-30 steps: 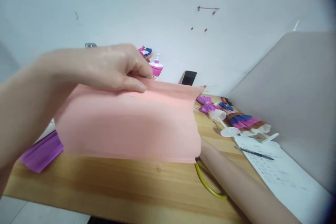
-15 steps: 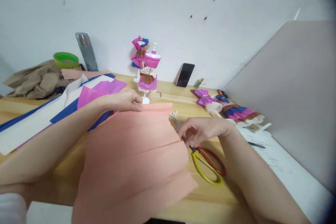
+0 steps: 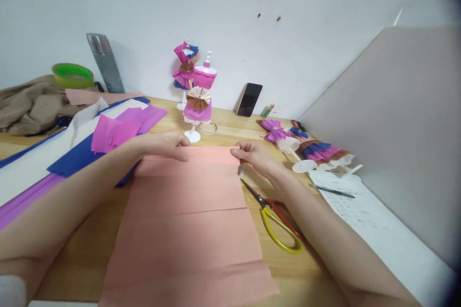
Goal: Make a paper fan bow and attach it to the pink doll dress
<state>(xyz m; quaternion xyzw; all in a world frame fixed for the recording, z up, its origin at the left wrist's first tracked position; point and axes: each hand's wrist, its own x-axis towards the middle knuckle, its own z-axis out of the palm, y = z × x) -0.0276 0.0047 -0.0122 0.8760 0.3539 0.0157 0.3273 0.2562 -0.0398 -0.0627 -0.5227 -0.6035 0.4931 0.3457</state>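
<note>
left hand [image 3: 163, 144] and right hand [image 3: 252, 153] pinch the far edge of the salmon paper sheet [image 3: 190, 216]

both hands reach forward over the wooden table [image 3: 90, 240]. the left hand is curled, its fingertips closed down on the far left corner of the salmon paper sheet. the right hand has thumb and forefinger nipped together on the far right corner, the other fingers tucked behind. the two hands sit well apart, one at each end of that edge.

the sheet lies flat in the middle of the table, running from the hands back to the near edge, where it hangs slightly over. several crosswise creases mark it.

just right of the sheet lie the scissors [image 3: 273, 213], with one red and one yellow handle loop, blades pointing toward the right hand and ending close under it.

to the left, beside the left forearm, lies a stack of paper: magenta paper [image 3: 115, 129] on top, blue paper [image 3: 72, 163] under it, white and purple sheets further out. behind that are a brown cloth [image 3: 29, 103], a green ring [image 3: 72, 73] and a metal flask [image 3: 104, 62] against the wall.

beyond the sheet stand two small dress stands [image 3: 196, 105] wearing folded paper dresses in pink, blue and brown. a phone [image 3: 249, 100] leans on the wall nearby. to the right, more paper dresses [image 3: 309, 148] lie on their sides, near a printed page [image 3: 360, 211] with a pen [image 3: 331, 192] on it, beside a grey board [image 3: 396, 129].
</note>
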